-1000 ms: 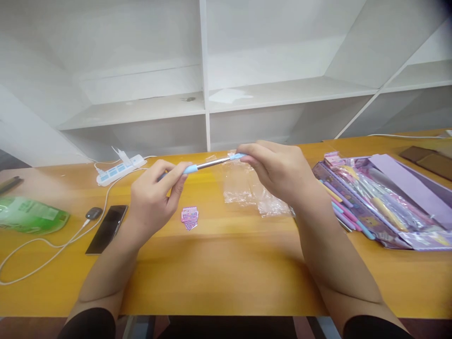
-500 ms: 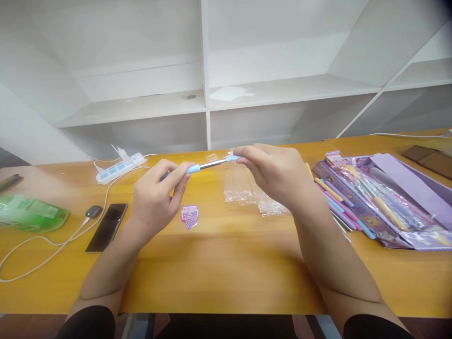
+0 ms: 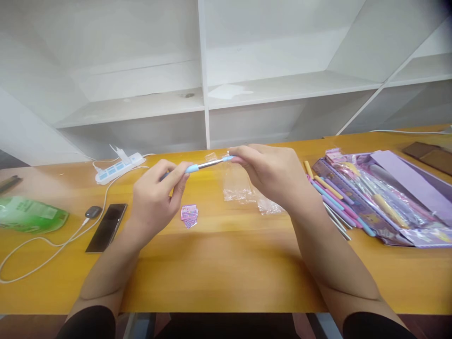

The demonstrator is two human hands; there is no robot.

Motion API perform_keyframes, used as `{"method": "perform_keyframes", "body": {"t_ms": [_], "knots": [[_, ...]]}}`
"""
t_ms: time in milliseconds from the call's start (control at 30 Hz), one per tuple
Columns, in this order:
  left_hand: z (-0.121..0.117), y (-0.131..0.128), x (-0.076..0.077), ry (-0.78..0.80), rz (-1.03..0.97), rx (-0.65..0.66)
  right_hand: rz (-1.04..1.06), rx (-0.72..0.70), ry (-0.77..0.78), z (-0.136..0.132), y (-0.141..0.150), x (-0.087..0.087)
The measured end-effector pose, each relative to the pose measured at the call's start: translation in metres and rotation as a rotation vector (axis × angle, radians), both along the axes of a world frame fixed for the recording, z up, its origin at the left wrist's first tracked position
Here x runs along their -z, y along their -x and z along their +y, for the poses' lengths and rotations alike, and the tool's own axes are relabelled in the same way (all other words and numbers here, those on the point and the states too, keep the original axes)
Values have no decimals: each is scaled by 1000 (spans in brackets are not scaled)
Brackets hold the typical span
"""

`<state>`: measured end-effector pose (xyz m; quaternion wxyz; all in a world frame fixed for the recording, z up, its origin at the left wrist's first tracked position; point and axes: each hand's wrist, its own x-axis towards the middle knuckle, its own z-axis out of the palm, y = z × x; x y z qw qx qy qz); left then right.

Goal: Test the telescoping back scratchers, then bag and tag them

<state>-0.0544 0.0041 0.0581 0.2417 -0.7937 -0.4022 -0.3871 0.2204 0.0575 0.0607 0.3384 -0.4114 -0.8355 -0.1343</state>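
Observation:
Between my hands, above the table, is a slim pen [image 3: 211, 164] with light blue ends and a silver middle, slightly tilted up to the right. My left hand [image 3: 158, 197] grips its thicker blue end between thumb and fingers. The fingertips of my right hand [image 3: 266, 172] pinch the narrow blue end, and they hide its tip. On the table beneath, a small stack of pink-purple printed cards [image 3: 189, 215] lies near my left hand. Crinkled clear plastic wrappers [image 3: 238, 186] lie under and behind my right hand.
Several coloured pens [image 3: 339, 202] lie right of my right forearm, beside an open purple box [image 3: 379, 219] holding wrapped items. A phone [image 3: 106, 228], a white cable, a power strip [image 3: 120, 168] and a green bottle [image 3: 33, 214] are at left. White shelving [image 3: 206, 117] stands behind the table.
My right hand has shifted slightly left towards my left hand, and the silver stretch of the pen looks a little shorter. Both hands keep their grip.

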Motion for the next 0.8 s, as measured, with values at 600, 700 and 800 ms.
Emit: {"method": "perform_keyframes", "body": {"t_ms": [600,700,800], "knots": [[2,4,-7,-15,-42,35,-19,30,-81,-9,5,-6],[2,10,-11,-20,-1,-14,-17,20,-59,-14,5,-8],[3,15,-11,-61,108,-103,-46,52,-60,-15,4,-8]]}}
